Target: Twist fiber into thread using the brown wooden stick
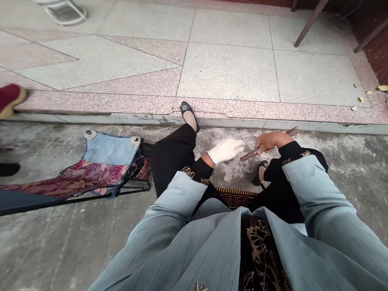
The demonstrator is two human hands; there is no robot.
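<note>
My left hand (pixel 226 150), in a white knitted glove, is held out between my knees with its fingers stretched to the right. Nothing shows in its grasp, though the palm is turned away from view. My bare right hand (pixel 269 142) is closed round a thin brown stick (pixel 249 155), which may be a wooden or rusty tool. The stick slants from its lower left end, near the gloved fingertips, to its upper right end behind my wrist. A small gap lies between the glove and the stick.
A folding fabric chair (pixel 100 165) stands to the left. Ahead runs a raised tiled step (pixel 227 76), with my shoe (pixel 188 115) at its edge. Wooden legs (pixel 311 23) and a white stool base (pixel 65 14) stand on the tiles. Another person's red shoe (pixel 12 99) is at far left.
</note>
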